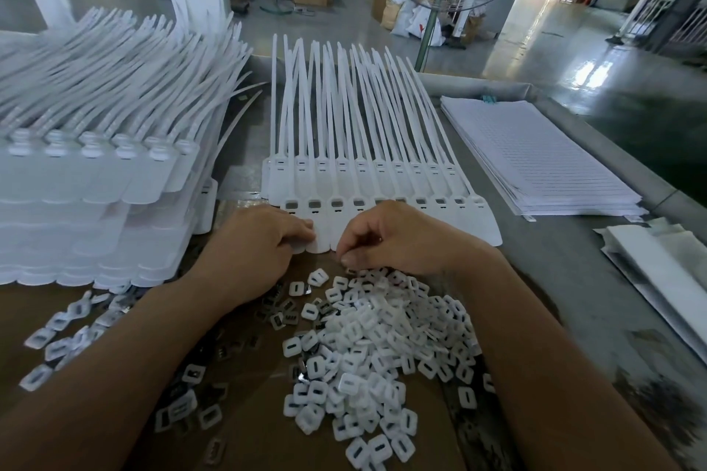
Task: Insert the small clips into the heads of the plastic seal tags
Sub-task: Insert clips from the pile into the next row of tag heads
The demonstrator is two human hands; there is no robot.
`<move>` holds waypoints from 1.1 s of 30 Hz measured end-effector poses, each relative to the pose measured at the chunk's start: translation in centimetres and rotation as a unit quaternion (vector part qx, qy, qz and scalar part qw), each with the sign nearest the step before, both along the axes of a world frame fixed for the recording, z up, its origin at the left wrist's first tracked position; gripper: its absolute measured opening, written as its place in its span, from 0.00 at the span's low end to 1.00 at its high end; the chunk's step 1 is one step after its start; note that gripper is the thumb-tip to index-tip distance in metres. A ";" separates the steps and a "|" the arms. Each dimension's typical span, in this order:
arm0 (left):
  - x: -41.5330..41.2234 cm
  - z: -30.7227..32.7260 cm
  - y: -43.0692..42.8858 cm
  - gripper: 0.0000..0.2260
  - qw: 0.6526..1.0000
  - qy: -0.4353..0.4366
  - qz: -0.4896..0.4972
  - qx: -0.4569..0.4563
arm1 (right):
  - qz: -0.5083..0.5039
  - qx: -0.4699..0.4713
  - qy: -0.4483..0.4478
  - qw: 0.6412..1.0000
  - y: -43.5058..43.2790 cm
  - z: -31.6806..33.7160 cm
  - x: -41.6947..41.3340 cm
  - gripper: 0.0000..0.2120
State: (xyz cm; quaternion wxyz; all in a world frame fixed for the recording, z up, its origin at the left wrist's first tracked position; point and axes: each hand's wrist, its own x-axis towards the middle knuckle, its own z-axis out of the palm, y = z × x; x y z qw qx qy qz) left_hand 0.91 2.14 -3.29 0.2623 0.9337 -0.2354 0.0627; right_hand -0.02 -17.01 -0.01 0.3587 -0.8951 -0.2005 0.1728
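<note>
The open heads (337, 204) of the near row of seal tags (483, 223) lie just beyond both hands, sockets facing up, and most of those in view look empty, so the job seems to be near the start of this row. The pile of clips (382, 336) lies on the cardboard sheet (248, 417), near to and right of the row.

The right hand (386, 237) has its fingers curled, its tips meeting at the far edge of the pile. I cannot tell whether they hold a clip. The left hand (260, 247) curls its fingers on the near edge of the row and holds it steady.

To do the step well, take one clip only, turn its slot to match the socket, and press it straight down while the left hand stops the row sliding.

More stacked tags (76, 199) lie to the left and a stack of lined paper (535, 157) to the right.
</note>
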 end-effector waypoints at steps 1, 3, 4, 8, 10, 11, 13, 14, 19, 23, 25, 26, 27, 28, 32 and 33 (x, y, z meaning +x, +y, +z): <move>0.0 0.0 0.0 0.15 1.000 0.001 0.000 -0.001 | -0.004 0.003 -0.002 1.000 0.0 0.1 0.0 0.05; 0.0 0.0 0.0 0.15 1.000 0.002 -0.001 -0.003 | -0.018 0.009 -0.018 1.000 -0.1 0.2 0.0 0.06; 0.0 0.0 0.0 0.15 1.000 0.004 -0.001 -0.004 | -0.031 0.013 -0.032 0.999 -0.2 0.2 0.0 0.07; 0.0 -0.1 0.0 0.16 1.000 0.011 0.003 -0.010 | -0.110 0.046 -0.066 0.991 -1.3 0.3 0.4 0.09; 0.0 -0.1 0.0 0.15 1.000 0.011 0.004 -0.009 | -0.135 0.029 -0.083 0.987 -2.2 0.5 0.7 0.10; 0.0 -0.1 -0.1 0.15 1.000 0.012 0.004 -0.011 | -0.144 0.024 -0.085 0.986 -2.6 0.6 0.8 0.10; 0.0 -0.1 -0.1 0.14 1.000 0.014 0.002 -0.015 | -0.153 0.027 -0.070 0.985 -3.1 0.8 0.9 0.09; 0.0 -0.1 -0.1 0.14 1.000 0.014 0.002 -0.015 | -0.150 0.033 -0.054 0.987 -3.2 0.8 0.9 0.09; 0.1 -0.2 0.0 0.14 1.000 0.011 0.003 -0.010 | -0.121 0.057 -0.009 0.991 -3.2 0.8 0.7 0.08; 0.1 -0.3 0.0 0.14 1.000 0.008 0.003 -0.012 | -0.182 0.055 -0.078 0.979 -4.3 1.2 0.9 0.11; 0.1 -0.3 0.0 0.13 1.000 0.006 0.002 -0.013 | -0.238 0.072 -0.110 0.962 -5.3 1.3 1.0 0.11; 0.2 -0.3 0.0 0.13 1.000 0.006 0.001 -0.013 | -0.272 0.078 -0.128 0.950 -6.0 1.2 1.1 0.10; 0.2 -0.3 0.0 0.13 1.000 0.007 0.000 -0.013 | -0.310 0.078 -0.148 0.936 -6.7 1.1 1.3 0.09; 0.2 -0.3 0.0 0.13 1.000 0.007 0.000 -0.012 | -0.350 0.077 -0.167 0.918 -7.5 1.0 1.4 0.07; 0.1 -0.3 0.0 0.13 1.000 0.008 0.000 -0.015 | -0.500 0.099 -0.181 0.841 -10.5 -0.1 1.8 0.05; 0.1 -0.3 0.0 0.14 1.000 0.009 0.000 -0.014 | -0.520 0.101 -0.169 0.831 -11.0 -0.4 1.8 0.05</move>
